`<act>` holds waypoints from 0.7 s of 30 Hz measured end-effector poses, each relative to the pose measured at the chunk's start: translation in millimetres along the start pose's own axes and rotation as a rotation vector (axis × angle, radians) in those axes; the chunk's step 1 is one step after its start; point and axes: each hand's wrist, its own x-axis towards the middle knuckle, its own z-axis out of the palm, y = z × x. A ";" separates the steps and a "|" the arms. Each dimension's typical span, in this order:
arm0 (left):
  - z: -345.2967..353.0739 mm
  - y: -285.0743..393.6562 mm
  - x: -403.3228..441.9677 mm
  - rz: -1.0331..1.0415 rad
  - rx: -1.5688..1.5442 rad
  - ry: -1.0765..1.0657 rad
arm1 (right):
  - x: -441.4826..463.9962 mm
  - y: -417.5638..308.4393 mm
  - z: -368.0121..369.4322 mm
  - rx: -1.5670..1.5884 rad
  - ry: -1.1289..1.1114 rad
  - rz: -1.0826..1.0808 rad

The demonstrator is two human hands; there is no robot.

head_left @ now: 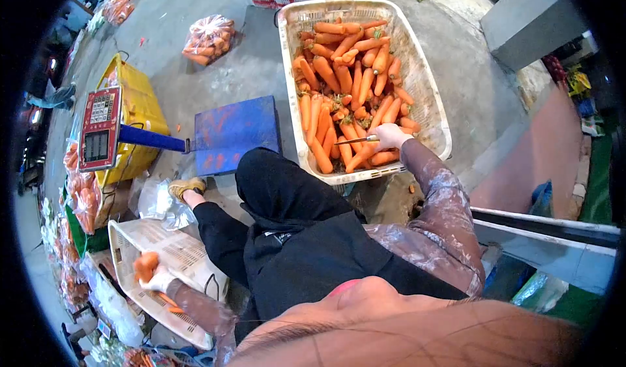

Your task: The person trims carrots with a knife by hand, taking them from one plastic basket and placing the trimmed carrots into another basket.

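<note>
My right hand (391,136) is closed round a small knife (357,141), over the near right end of a large white crate (432,100). The blade points left across the carrots (355,80) heaped in that crate. Just below the blade, a carrot (362,156) lies near my fingers; whether they touch it is unclear. Down at the left, my left hand (160,279) grips carrots (146,264) inside a second white crate (156,238). More carrots (175,309) show beside that wrist, low in this crate.
A blue scale platform (238,132) stands between the crates, its red display (100,130) on the left. Behind it are a yellow crate (145,109) and a bag of carrots (210,39). A grey pillar base (531,21) stands at upper right.
</note>
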 end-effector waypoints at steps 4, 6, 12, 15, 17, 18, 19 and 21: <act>-70.9 79.3 12.1 0.271 -0.139 0.300 | 13.4 -33.9 10.5 -0.013 -0.193 -0.232; -67.7 68.5 21.7 0.177 -0.248 0.139 | 18.0 -42.9 10.3 -0.097 -0.217 -0.225; 194.9 -147.8 -9.1 -0.732 -0.493 -0.706 | 10.6 -34.1 -11.0 0.789 0.451 -0.062; 286.4 -238.2 -73.0 -1.029 -0.056 -0.625 | -24.4 -88.2 -49.0 1.155 0.577 -0.080; 323.5 -287.4 -109.9 -1.265 0.171 -0.504 | -39.3 -112.7 -68.8 1.056 0.572 -0.291; 341.1 -304.3 -123.0 -1.378 0.293 -0.452 | -50.6 -124.1 -84.4 0.943 0.515 -0.336; 344.7 -324.7 -126.0 -1.334 0.203 -0.517 | -61.9 -135.5 -100.3 0.831 0.464 -0.386; 342.8 -352.1 -127.2 -1.233 0.111 -0.593 | -53.5 -123.1 -93.4 1.122 0.575 -0.208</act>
